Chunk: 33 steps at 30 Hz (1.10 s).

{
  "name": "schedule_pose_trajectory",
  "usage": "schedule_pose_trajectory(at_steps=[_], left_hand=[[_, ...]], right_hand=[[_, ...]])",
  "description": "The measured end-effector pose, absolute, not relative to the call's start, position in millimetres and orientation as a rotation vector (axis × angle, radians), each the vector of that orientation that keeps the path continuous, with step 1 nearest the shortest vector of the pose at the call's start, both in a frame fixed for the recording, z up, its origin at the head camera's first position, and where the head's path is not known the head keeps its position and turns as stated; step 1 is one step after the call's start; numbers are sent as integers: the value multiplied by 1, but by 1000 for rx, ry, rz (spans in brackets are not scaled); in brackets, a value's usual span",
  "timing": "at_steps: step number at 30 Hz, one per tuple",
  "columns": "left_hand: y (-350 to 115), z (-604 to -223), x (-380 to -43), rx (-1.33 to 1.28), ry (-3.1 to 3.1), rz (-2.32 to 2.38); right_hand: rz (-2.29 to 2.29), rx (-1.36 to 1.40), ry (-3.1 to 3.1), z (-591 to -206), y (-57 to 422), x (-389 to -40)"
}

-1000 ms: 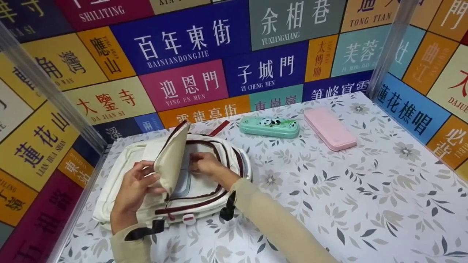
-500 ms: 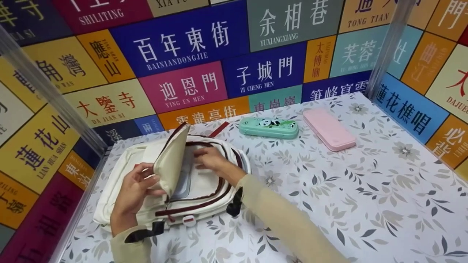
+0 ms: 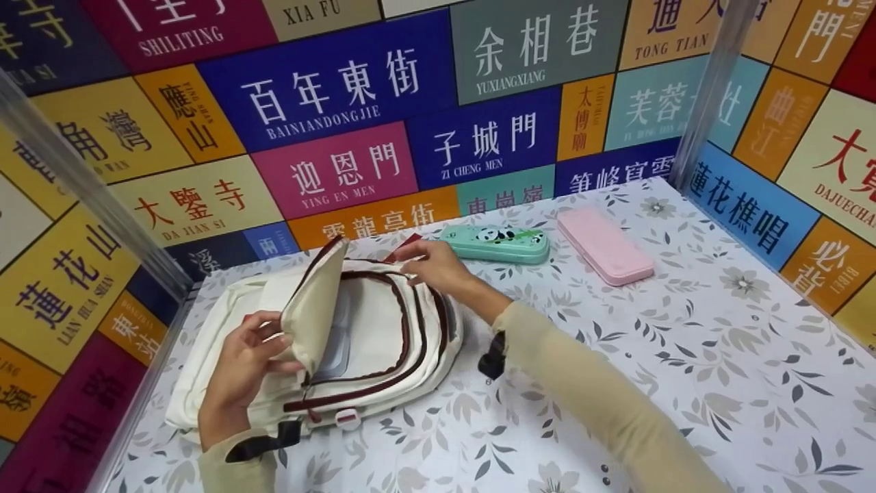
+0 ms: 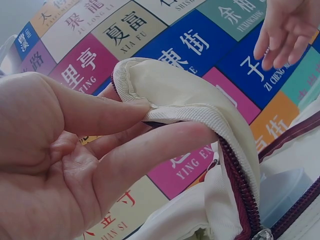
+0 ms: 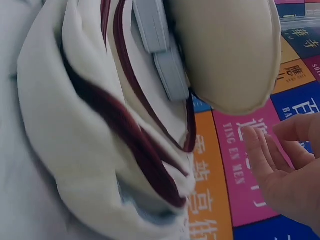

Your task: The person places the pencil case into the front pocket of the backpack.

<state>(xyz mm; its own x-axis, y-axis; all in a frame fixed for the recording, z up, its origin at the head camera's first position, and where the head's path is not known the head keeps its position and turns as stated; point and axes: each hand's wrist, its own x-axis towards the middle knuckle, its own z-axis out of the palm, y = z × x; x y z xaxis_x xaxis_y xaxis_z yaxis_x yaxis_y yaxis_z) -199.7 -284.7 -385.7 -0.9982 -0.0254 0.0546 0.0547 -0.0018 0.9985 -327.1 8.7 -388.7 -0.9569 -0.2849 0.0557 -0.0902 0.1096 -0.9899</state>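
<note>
A cream backpack (image 3: 373,329) with dark red zips lies on the table, its front pocket unzipped. My left hand (image 3: 239,370) pinches the edge of the raised pocket flap (image 4: 185,87) between thumb and fingers. Inside the pocket, pale grey-blue flat boxes (image 5: 170,72) show in the right wrist view. My right hand (image 3: 445,267) hovers over the far right edge of the backpack with relaxed fingers and holds nothing. Just beyond it is a mint green pencil case (image 3: 503,248) with pandas on its lid.
A pink pencil case (image 3: 606,246) lies right of the green one. Behind the backpack a red strap (image 3: 404,244) sticks out. Panels with coloured Chinese signs (image 3: 328,89) wall in the floral tablecloth (image 3: 636,342) at the back and sides.
My right hand has come out of the backpack pocket, moving up and right towards the green pencil case. The left hand still holds the flap up. The head view has shifted slightly.
</note>
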Motion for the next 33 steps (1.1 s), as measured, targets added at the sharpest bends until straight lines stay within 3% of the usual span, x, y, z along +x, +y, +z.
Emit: schedule_pose_trajectory(at_steps=[14,33], left_hand=[[-282,-386,-200,7,-2188,-2166],[-282,-386,-200,8,-2209,-2144]], right_hand=[[-1753,-760,2469,-388,99,-308],[-1960,-524,2625,-398,187,-308]])
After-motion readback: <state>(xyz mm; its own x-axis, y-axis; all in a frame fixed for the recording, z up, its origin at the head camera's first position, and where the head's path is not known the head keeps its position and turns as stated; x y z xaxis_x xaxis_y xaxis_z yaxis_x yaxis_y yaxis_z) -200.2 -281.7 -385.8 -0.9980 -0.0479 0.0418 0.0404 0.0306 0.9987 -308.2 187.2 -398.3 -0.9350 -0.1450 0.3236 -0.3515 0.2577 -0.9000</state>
